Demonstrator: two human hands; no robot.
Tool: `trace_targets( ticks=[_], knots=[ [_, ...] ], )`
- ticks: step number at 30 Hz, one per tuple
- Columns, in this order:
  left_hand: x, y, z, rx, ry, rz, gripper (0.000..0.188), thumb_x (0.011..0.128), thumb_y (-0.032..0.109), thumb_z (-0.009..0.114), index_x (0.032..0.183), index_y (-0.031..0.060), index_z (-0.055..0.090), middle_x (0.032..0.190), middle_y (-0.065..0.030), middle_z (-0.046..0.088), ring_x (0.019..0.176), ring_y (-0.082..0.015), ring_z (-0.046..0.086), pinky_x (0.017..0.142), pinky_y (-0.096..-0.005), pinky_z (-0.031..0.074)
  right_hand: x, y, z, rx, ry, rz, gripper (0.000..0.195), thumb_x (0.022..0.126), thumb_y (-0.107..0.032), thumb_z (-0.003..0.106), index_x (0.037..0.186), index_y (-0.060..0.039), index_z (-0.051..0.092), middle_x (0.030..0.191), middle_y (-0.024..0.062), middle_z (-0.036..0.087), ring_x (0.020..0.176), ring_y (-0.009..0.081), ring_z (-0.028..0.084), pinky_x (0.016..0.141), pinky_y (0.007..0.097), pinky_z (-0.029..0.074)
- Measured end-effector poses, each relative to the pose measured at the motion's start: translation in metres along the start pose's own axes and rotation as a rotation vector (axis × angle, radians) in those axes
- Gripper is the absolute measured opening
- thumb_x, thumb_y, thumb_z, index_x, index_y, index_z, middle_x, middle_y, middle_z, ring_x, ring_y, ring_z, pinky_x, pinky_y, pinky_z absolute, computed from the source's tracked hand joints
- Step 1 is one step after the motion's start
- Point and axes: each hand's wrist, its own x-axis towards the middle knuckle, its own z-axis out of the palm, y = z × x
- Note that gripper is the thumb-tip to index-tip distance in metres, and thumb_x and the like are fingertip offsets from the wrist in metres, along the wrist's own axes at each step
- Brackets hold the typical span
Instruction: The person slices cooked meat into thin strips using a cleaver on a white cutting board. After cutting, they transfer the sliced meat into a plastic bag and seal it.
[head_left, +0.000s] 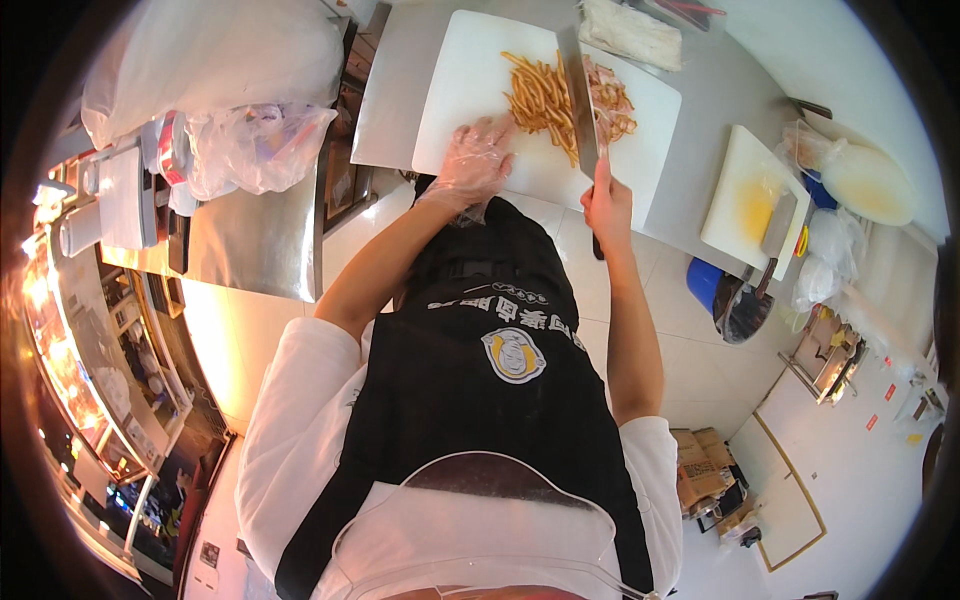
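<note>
My right hand (609, 202) grips the handle of a wide-bladed kitchen knife (579, 105). Its long blade stands edge-down over a white cutting board (457, 82). To the left of the blade lies a heap of brown, sauce-coloured strips of food (541, 97). Pinkish, brown-edged sliced pieces, apparently meat (611, 101), are piled on its right. In a clear plastic glove, my left hand (477, 161) rests on the board's near part, fingertips close beside the strips, with nothing seen in it. The blade partly hides where the two piles meet.
A folded white cloth (630, 34) lies behind the board on the steel table (390, 90). At right sit a yellow-stained cutting board (727, 187), a second knife (778, 225) and a round board (870, 184). Below them hangs a black-lined blue bin (703, 285). Plastic bags (255, 146) crowd the left counter.
</note>
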Motion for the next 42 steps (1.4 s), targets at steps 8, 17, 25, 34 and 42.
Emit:
trace_targets(
  ticks=[8, 17, 25, 34, 42],
  knots=[
    [0.010, 0.013, -0.003, -0.155, -0.010, -0.043, 0.050, 0.084, 0.021, 0.062, 0.131, 0.0044, 0.054, 0.142, -0.0144, 0.048, 0.132, -0.0323, 0.043, 0.108, -0.0486, 0.034, -0.056, 0.047, -0.022, 0.349, 0.084, 0.152, 0.069, 0.102, -0.060, 0.038, 0.058, -0.0075, 0.041, 0.049, -0.0005, 0.040, 0.039, 0.0081, 0.036, 0.038, 0.0253, 0.027],
    [-0.030, 0.000, -0.006, -0.016, 0.087, -0.039, 0.042, 0.083, 0.016, 0.064, 0.123, 0.0014, 0.062, 0.138, -0.0192, 0.051, 0.127, -0.0384, 0.048, 0.105, -0.0500, 0.039, -0.053, 0.080, -0.053, 0.724, -0.003, 0.280, 0.065, 0.099, -0.068, 0.036, 0.066, -0.0109, 0.038, 0.053, -0.0029, 0.032, 0.043, 0.0083, 0.030, 0.040, 0.0258, 0.026],
    [-0.048, 0.035, -0.006, -0.005, 0.243, -0.176, 0.038, 0.081, 0.014, 0.068, 0.117, 0.0030, 0.066, 0.134, -0.0204, 0.055, 0.119, -0.0389, 0.055, 0.098, -0.0495, 0.045, 0.017, 0.107, -0.102, 0.749, -0.205, 0.315, 0.069, 0.096, -0.071, 0.038, 0.064, -0.0101, 0.042, 0.053, -0.0029, 0.034, 0.042, 0.0086, 0.031, 0.040, 0.0242, 0.029],
    [-0.042, 0.037, -0.008, -0.191, 0.306, -0.282, 0.059, 0.079, 0.025, 0.075, 0.132, 0.0062, 0.053, 0.133, -0.0219, 0.054, 0.122, -0.0412, 0.052, 0.104, -0.0485, 0.043, 0.051, 0.066, -0.119, 0.471, -0.198, 0.267, 0.048, 0.098, -0.051, 0.056, 0.077, -0.0093, 0.043, 0.059, -0.0006, 0.042, 0.045, 0.0088, 0.037, 0.040, 0.0271, 0.034],
    [0.083, 0.066, -0.022, -0.120, 0.075, -0.267, 0.087, 0.069, 0.032, 0.083, 0.143, 0.0110, 0.042, 0.147, -0.0217, 0.038, 0.132, -0.0386, 0.041, 0.106, -0.0487, 0.040, 0.041, 0.055, -0.113, 0.343, -0.196, 0.247, 0.048, 0.098, -0.049, 0.057, 0.075, -0.0092, 0.044, 0.059, 0.0001, 0.043, 0.045, 0.0086, 0.036, 0.041, 0.0276, 0.035]
  ],
)
